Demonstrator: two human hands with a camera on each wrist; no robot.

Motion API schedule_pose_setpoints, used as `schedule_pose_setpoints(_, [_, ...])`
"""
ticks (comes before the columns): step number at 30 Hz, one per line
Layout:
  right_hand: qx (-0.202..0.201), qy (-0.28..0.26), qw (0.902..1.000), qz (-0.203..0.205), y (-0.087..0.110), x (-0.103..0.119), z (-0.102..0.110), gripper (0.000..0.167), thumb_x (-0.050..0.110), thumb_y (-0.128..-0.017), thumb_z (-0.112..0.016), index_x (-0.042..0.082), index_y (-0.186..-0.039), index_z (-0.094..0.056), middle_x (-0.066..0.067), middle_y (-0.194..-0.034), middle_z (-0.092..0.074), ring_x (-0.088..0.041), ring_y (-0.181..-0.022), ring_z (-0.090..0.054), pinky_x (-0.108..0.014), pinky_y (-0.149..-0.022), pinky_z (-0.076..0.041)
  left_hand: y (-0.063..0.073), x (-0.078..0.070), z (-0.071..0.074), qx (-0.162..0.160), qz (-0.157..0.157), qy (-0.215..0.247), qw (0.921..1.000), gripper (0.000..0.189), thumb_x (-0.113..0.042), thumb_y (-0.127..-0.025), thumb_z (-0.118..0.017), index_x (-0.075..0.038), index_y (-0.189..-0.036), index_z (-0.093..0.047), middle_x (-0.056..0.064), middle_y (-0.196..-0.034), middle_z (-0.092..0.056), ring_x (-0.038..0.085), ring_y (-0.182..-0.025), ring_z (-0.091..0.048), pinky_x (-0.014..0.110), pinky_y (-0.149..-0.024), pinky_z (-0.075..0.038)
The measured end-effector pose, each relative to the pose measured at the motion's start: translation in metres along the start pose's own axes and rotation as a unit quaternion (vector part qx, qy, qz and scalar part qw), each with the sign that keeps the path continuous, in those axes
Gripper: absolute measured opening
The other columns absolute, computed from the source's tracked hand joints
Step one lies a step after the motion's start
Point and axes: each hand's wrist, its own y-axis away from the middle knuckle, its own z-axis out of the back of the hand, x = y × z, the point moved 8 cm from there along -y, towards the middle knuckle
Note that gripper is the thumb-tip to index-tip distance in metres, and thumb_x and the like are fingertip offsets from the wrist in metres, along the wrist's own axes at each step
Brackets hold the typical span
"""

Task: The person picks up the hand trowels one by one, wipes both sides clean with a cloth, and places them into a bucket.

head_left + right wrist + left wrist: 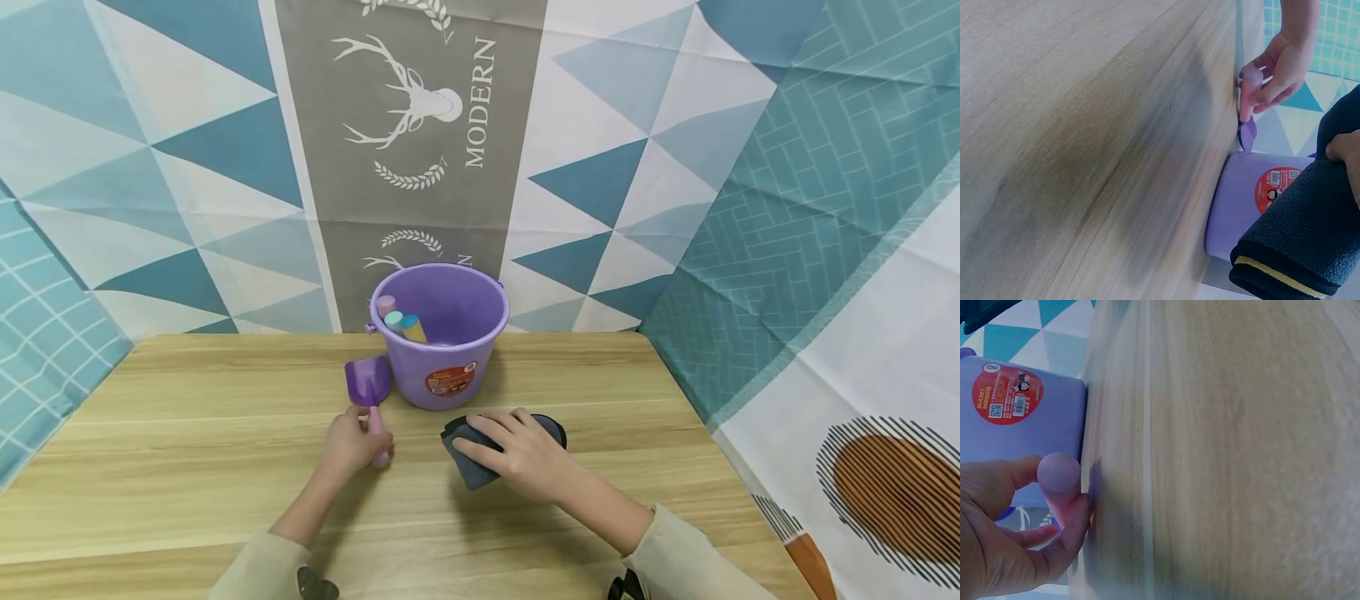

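Observation:
My left hand (352, 443) pinches the pink handle of a toy shovel (369, 383), its purple scoop pointing away beside the bucket. The rounded handle end shows between thumb and fingers in the left wrist view. In my right hand (525, 454) is a folded dark grey-blue towel (1300, 234) with a black edge and a yellow stripe; it is held above the table in front of the bucket. A purple bucket (442, 371) with a red round label stands upright at the back. Sticking up inside its left side are several coloured sticks (394, 320) with pink, light blue and blue-and-yellow ends.
The wood-grain table (225, 433) spreads under both hands. Behind the bucket hangs a patterned cloth (225, 167) with triangles and a deer print, close to the table's back edge. More patterned cloth (825, 333) hangs along the right side.

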Motion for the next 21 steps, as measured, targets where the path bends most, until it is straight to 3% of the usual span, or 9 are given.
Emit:
schedule_pose_setpoints(4, [-0.001, 0.0, 1.0, -0.002, 0.0, 0.0, -0.001, 0.029, 0.018, -0.098, -0.045, 0.022, -0.124, -0.059, -0.007, -0.12, -0.061, -0.021, -0.102, -0.06, -0.033, -0.071, -0.05, -0.001, 0.0, 0.0, 0.004, 0.003, -0.003, 1.0, 0.065, -0.013, -0.073, -0.067, 0.017, -0.125, -0.042, 0.035, -0.108, -0.058, 0.035, -0.088, -0.063, 0.043, -0.078, -0.054])
schedule_pose_setpoints(11, [-0.003, 0.003, 1.0, 0.002, 0.0, 0.0, -0.001, 0.031, 0.019, -0.101, -0.038, 0.022, -0.123, -0.059, -0.008, -0.12, -0.061, -0.021, -0.102, -0.06, -0.032, -0.071, -0.05, -0.004, -0.001, 0.004, -0.001, 0.014, -0.025, 0.9996, 0.059, -0.02, -0.084, -0.057, 0.019, -0.126, -0.041, 0.039, -0.117, -0.052, 0.048, -0.105, -0.055, 0.052, -0.091, -0.046])
schedule_pose_setpoints(21, [0.001, 0.003, 1.0, 0.002, 0.0, 0.0, -0.002, 0.033, 0.02, -0.102, -0.035, 0.022, -0.124, -0.059, -0.008, -0.121, -0.061, -0.021, -0.104, -0.059, -0.033, -0.072, -0.05, -0.008, 0.006, 0.013, 0.001, 0.046, -0.038, 0.9982, 0.052, -0.023, -0.09, -0.046, 0.017, -0.124, -0.043, 0.037, -0.113, -0.055, 0.043, -0.099, -0.057, 0.052, -0.088, -0.045])
